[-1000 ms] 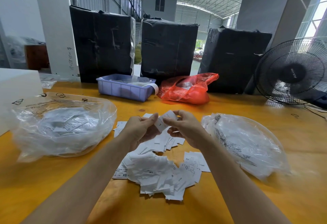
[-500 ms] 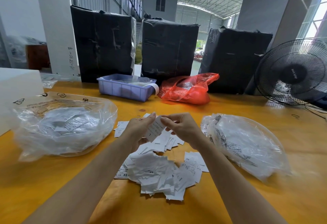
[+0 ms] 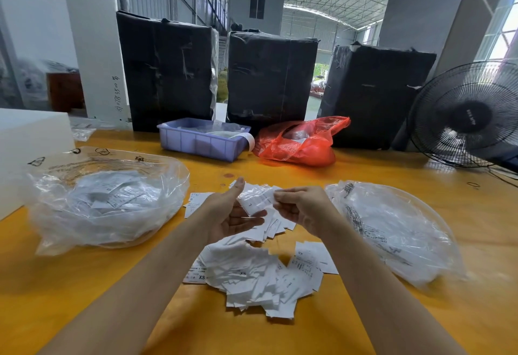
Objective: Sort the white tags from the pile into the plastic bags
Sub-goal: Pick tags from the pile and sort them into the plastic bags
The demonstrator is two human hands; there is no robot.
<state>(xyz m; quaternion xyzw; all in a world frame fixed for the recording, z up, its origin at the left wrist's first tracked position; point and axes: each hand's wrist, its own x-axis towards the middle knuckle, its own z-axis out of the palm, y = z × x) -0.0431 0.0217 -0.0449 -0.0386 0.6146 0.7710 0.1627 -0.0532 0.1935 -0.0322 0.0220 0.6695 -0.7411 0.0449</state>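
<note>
Reading size on one tag (image 3: 259, 200) above the pile (image 3: 252, 279).
Pinching it at right hand (image 3: 301, 209); left hand (image 3: 232, 214) lying slack, palm up, under it. Likely needing drop into left bag (image 3: 106, 197) or right bag (image 3: 392, 228).

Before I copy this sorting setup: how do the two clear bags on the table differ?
The left bag is bulky and visibly holds many white tags; the right bag lies flatter, and few tags show in it. The left bag carries faint printed symbols along its far edge; the right bag shows dark lettering near its mouth. Both are clear plastic and flank the pile of tags.
</note>
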